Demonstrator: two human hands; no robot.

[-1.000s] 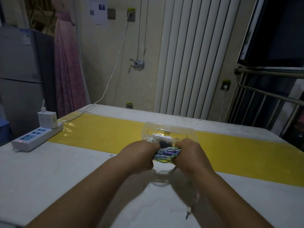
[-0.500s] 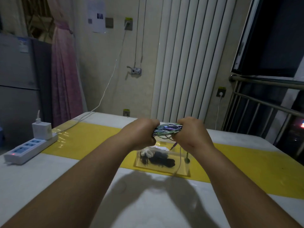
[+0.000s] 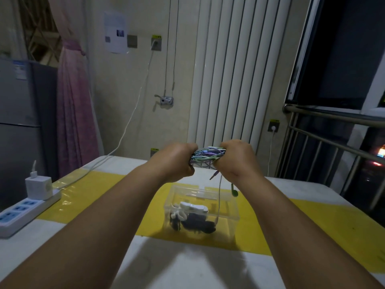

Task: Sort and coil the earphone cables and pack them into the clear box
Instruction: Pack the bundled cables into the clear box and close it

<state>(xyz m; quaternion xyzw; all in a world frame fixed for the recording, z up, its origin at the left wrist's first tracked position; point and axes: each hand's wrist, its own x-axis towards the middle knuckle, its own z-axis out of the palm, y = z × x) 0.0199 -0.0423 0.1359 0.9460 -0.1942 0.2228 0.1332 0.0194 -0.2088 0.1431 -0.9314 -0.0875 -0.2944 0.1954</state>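
Head view: both hands are up in front of the person, well above the table point(image 3: 187, 268), with a bundle of green, purple and bluish earphone cables point(image 3: 208, 156) stretched between them. The left hand point(image 3: 177, 161) is clenched around one end of the bundle and the right hand point(image 3: 235, 159) is clenched around the other, backs of the hands toward the camera.

Loose ends hang below the right hand: a jack plug point(image 3: 214, 175) pointing down-left, a green earbud point(image 3: 235, 192), and a thin pale cable point(image 3: 219, 197) that drops into the clear box point(image 3: 231, 230). The box stands open on the yellow strip point(image 3: 104, 197) directly below the hands. A white coiled earphone set point(image 3: 193, 207) and a black one point(image 3: 198, 224) lie on its floor.

A second ago the hands were low, gripping the bundle just at the near edge of the box. Half a second ago they had lifted it clear above the box, and it is at about the same height now, with the same two-handed grip. The box has not shifted on the strip.

At the left edge of the table lies a power strip point(image 3: 23, 213) with a white charger point(image 3: 38, 187) plugged in.
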